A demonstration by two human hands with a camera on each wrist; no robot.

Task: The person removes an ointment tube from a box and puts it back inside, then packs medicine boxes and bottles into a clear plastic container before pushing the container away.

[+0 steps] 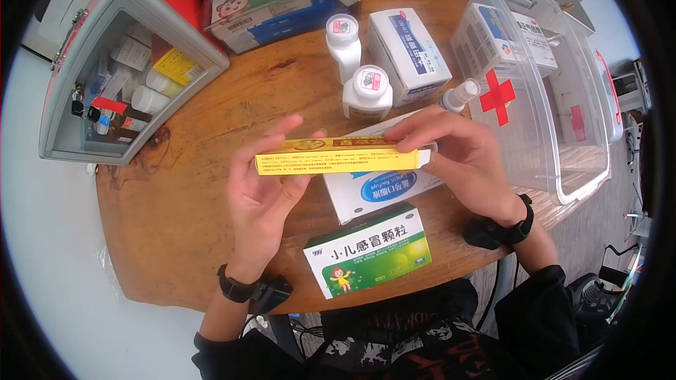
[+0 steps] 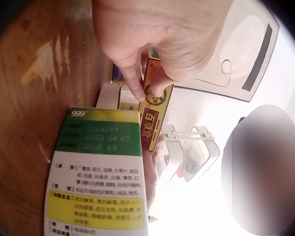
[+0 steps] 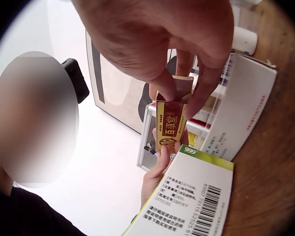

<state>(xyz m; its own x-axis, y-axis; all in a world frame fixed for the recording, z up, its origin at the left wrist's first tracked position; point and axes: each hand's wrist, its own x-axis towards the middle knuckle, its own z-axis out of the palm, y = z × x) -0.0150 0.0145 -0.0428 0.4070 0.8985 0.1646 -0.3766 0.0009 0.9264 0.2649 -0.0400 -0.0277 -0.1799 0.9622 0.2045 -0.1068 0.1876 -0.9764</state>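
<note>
yellow box (image 1: 341,155) held level above the bench (image 1: 183,197) middle: left hand (image 1: 264,186) pinches its left end, right hand (image 1: 458,151) pinches the right end flap. fine print unreadable. blue-and-white box (image 1: 373,193) partly hidden beneath it. counted: two white bottles (image 1: 366,91), one green box (image 1: 370,250) at near edge, one spray bottle (image 1: 459,95), half hidden behind clear bin (image 1: 563,134). metal case (image 1: 120,63) at far left edge, contents indistinct.

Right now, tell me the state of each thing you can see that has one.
yellow box: held level above the table, end flaps shut
left hand: pinches one end
right hand: pinches the other end
clear bin: open, lid off
grey case: open
two white bottles: upright, capped
green box: lying flat, closed
</note>
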